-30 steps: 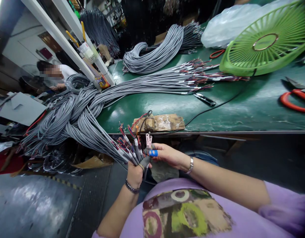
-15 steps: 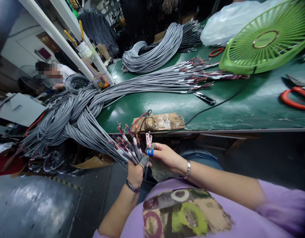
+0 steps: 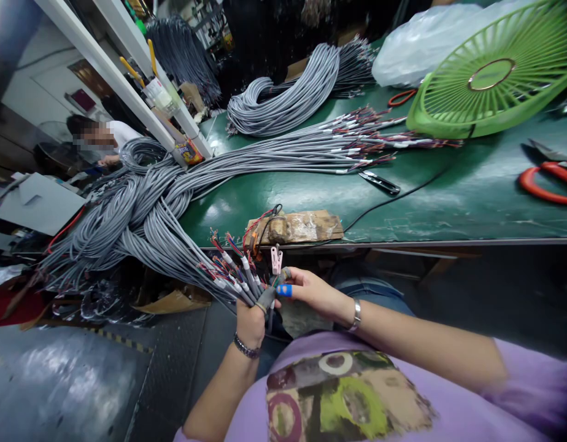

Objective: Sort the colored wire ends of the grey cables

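My left hand (image 3: 252, 319) is wrapped round a bundle of grey cables (image 3: 246, 293), whose stripped ends fan out upward in thin coloured wires (image 3: 224, 263). A grey finger cover sits on its thumb. Close beside it, my right hand (image 3: 313, 296), with blue tape round one digit, pinches thin wires (image 3: 275, 282) at the end of one cable; its fingertips partly hide them. Just above the fingers, a pink clothespin (image 3: 277, 260) hangs at the bench edge, below a wooden block (image 3: 306, 227) with red and black leads.
Long grey cables (image 3: 265, 153) lie across the green bench (image 3: 274, 190), heaped at left. Snips (image 3: 380, 182), red-handled cutters (image 3: 548, 178), a green fan (image 3: 490, 73) and a plastic bag (image 3: 421, 46) are on it. Another person (image 3: 124, 132) is behind the post at far left.
My right hand has shifted slightly right and down, and thin wires now show between its fingertips and my left thumb. The wire ends in my left hand have tilted a little left.
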`<state>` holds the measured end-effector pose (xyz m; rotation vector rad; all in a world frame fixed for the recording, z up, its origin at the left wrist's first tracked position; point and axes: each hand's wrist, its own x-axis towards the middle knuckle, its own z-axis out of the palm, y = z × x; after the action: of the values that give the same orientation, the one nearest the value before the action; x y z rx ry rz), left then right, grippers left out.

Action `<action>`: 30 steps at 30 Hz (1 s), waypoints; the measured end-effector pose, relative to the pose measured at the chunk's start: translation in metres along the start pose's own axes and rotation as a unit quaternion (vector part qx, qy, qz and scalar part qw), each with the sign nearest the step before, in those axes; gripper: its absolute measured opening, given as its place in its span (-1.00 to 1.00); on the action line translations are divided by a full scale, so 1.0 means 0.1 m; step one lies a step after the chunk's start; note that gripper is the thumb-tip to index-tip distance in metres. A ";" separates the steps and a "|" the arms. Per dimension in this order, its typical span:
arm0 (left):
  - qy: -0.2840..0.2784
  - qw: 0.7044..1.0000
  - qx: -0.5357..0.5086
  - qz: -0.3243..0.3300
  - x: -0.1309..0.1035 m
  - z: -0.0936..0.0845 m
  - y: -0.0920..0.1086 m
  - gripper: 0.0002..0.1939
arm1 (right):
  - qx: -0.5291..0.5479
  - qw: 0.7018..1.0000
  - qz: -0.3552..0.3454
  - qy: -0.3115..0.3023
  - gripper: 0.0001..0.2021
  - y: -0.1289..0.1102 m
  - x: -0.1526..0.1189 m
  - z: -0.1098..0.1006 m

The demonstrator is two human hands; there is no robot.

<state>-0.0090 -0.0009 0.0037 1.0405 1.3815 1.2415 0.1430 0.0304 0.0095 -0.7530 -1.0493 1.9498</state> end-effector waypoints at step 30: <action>-0.018 1.000 -0.019 0.001 -0.01 -0.01 -0.01 -0.76 | -0.021 0.996 -0.004 0.083 -0.71 0.06 0.02 -0.05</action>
<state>-0.0095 -0.0023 0.0025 1.0334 1.3251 1.2414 0.1440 0.0324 0.0018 -0.9168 -0.9917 1.8291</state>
